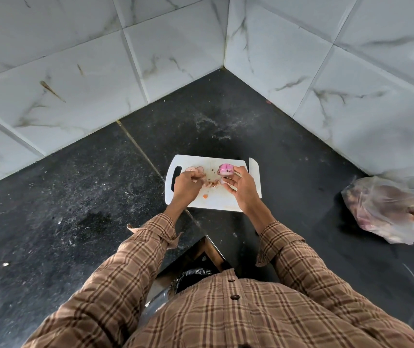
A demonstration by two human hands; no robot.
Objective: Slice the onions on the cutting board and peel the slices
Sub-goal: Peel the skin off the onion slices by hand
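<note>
The left hand (pixel 185 184) lies over the left part of the cutting board (pixel 226 200), its fingers curled and seemingly pinching a scrap of skin, though that is too small to be sure of. The right hand (pixel 241 185) is at the board's right side, fingers loosely spread and touching the pink onion piece (pixel 226 169) near the far edge; whether it really grips it I cannot tell. Two thin slices (pixel 194 169) lie by the handle slot at the board's far left, and a heap of peelings (pixel 210 184) sits mid-board between the hands. A bag of onions (pixel 389 212) rests at the counter's right edge. Peeling looks to be the step in hand; next, the loose skin wants pulling free of the piece.
</note>
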